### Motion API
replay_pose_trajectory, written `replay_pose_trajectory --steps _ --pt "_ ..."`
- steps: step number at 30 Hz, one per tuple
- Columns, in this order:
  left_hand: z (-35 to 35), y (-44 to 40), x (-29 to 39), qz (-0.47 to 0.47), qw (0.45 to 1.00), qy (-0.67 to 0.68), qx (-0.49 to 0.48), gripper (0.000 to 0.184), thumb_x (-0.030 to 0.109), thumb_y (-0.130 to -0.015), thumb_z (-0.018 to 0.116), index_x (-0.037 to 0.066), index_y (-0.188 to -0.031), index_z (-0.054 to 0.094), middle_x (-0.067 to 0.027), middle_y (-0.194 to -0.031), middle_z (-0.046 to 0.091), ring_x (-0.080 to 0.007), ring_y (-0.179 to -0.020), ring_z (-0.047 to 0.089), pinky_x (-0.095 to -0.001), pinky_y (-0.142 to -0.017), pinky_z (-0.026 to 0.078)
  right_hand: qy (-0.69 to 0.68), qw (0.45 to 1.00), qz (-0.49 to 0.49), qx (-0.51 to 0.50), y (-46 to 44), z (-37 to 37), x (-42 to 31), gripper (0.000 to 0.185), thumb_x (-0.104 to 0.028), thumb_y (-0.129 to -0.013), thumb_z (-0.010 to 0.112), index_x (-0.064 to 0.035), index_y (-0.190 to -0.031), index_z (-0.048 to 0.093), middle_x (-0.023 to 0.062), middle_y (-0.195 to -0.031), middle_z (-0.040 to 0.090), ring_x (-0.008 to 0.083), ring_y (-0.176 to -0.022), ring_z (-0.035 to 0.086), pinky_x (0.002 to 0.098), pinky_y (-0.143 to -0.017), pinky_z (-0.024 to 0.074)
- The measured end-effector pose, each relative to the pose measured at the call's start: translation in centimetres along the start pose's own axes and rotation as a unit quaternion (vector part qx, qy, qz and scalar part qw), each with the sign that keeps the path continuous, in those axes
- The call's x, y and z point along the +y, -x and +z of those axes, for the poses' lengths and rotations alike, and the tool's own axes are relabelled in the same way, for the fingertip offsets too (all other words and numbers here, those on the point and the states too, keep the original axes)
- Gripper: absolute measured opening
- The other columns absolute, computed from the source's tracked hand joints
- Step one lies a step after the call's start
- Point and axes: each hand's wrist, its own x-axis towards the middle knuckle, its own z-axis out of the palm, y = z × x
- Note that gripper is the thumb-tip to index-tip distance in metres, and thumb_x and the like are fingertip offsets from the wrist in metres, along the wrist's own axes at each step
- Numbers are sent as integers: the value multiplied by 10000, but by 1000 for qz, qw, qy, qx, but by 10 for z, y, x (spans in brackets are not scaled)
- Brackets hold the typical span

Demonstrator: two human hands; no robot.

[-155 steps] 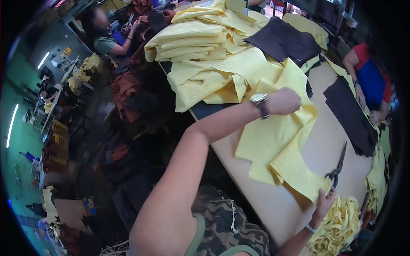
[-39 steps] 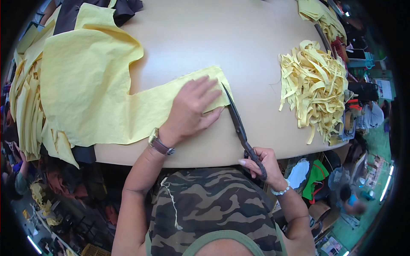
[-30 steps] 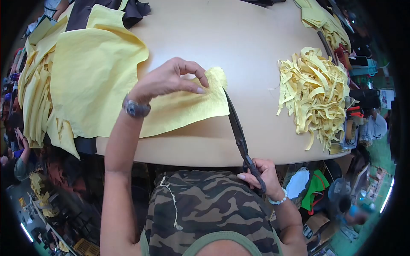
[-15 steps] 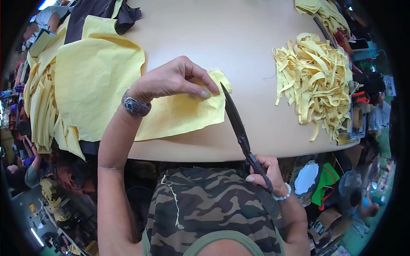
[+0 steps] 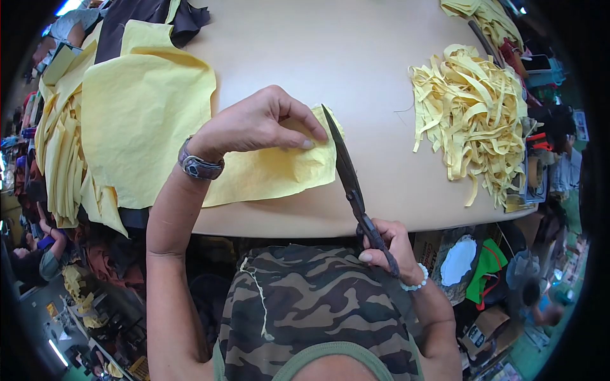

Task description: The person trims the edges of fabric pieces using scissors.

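My left hand [image 5: 270,124] pinches a piece of yellow fabric [image 5: 267,174] near its right end, thumb and fingers pressed together on the cloth. In my right hand [image 5: 389,244] is a pair of dark scissors [image 5: 349,178], its handles gripped at the table's front edge. The long blades point up and away from me, lying along the right edge of the fabric. Their tip reaches just past my left fingertips. Whether the blades are fully closed is hard to make out.
A heap of yellow fabric strips [image 5: 473,114] lies on the table [image 5: 305,57] at right. Folded yellow fabric [image 5: 146,127] is piled at left, with dark cloth [image 5: 136,22] behind. More yellow cloth [image 5: 486,22] sits at the far right. A person's arm [image 5: 54,244] shows at far left.
The scissors and my right hand have shifted slightly up and left, the tip now farther along the fabric's right end. My left hand stays pinched on the cloth.
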Motion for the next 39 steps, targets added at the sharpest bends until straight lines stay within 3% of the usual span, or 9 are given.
replay_pose_trajectory --steps 5,22,25,34,39 --pt "-1 1 -6 41 999 6 -2 224 47 -741 647 -5 -958 670 -33 -819 665 -49 -690 554 -180 -631 459 3 1000 3 4 2 -1 5 348 -246 -666 793 -49 -651 507 -64 -552 425 15 -493 352 184 -441 252" --pt "1 -2 -6 -11 998 68 -10 213 29 -696 692 -6 -906 684 -37 -824 662 -81 -777 562 -212 -739 429 93 995 -26 15 5 -8 9 388 -221 -687 795 -54 -573 464 -50 -493 429 17 -461 360 196 -409 264" --pt "1 -4 -8 -13 997 73 -13 212 27 -696 691 -8 -905 684 -39 -830 663 -83 -788 566 -214 -757 429 91 996 -23 7 5 -11 13 314 -227 -687 779 -48 -649 524 -42 -474 485 19 -421 422 175 -402 288" --pt "0 -4 -13 -8 997 74 -15 216 21 -695 694 -10 -908 682 -45 -838 664 -90 -804 579 -212 -780 431 89 996 -17 23 5 -8 13 353 -208 -679 784 -66 -573 478 -58 -458 436 19 -423 362 192 -402 255" --pt "-1 -3 -14 -21 998 64 -17 204 18 -699 691 -13 -900 682 -49 -835 665 -93 -798 581 -214 -774 436 61 997 -36 -7 5 -11 17 388 -266 -661 803 -48 -621 485 -66 -515 409 14 -474 342 186 -421 250"
